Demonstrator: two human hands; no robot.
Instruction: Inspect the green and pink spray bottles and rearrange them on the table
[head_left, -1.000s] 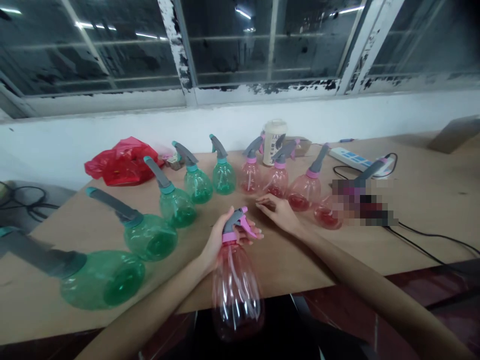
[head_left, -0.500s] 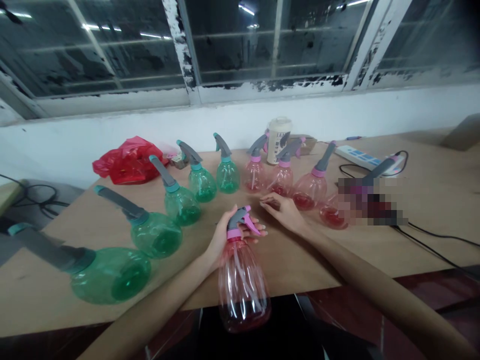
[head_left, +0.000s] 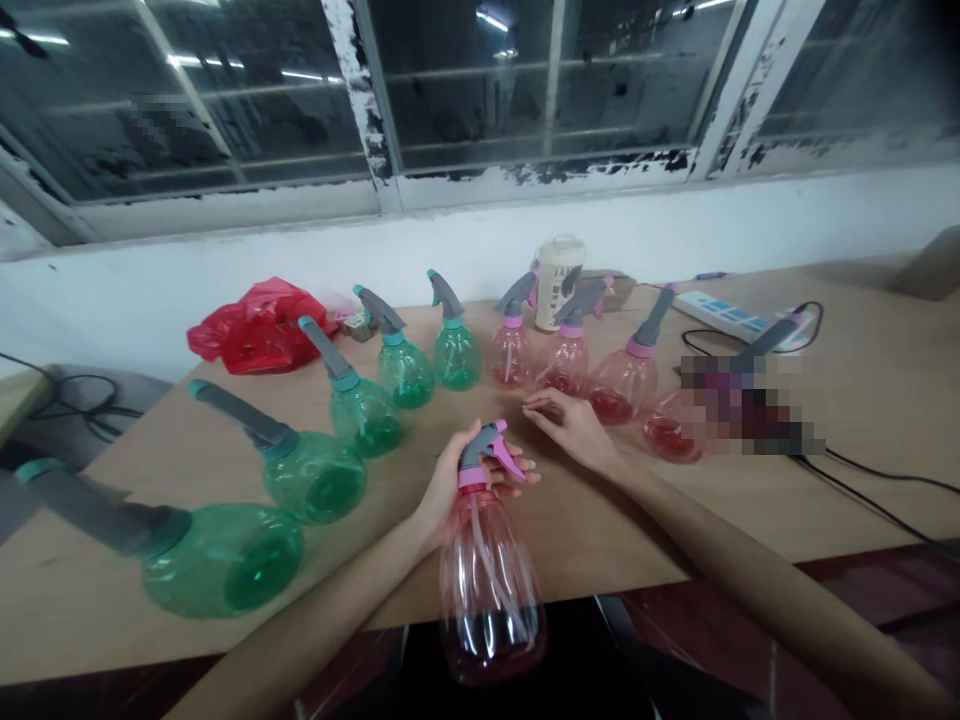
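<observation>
A clear pink spray bottle (head_left: pixel 493 590) with a grey head and pink trigger hangs over the table's front edge. My left hand (head_left: pixel 442 490) is wrapped round its neck and head, the fingers passing behind the trigger. My right hand (head_left: pixel 574 425) is on or just above the tabletop, thumb and fingers curled together in a loose pinch. Whether anything small is between those fingertips I cannot make out. Just beyond it stand pink spray bottles, the nearest ones being one (head_left: pixel 559 362) and another (head_left: pixel 621 385). Several green spray bottles (head_left: pixel 364 415) curve away on the left.
A red plastic bag (head_left: pixel 262 325) lies at the back left. A lidded cup (head_left: pixel 559 285) stands by the wall. To the right are a power strip (head_left: pixel 724 315), black cables (head_left: pixel 862 465) and a pixelated patch over a pink bottle (head_left: pixel 675 430). Windows line the wall above.
The held pink bottle and my left hand sit slightly lower and further right in view. The whole scene has shifted a little with the camera. My right hand keeps its pose.
</observation>
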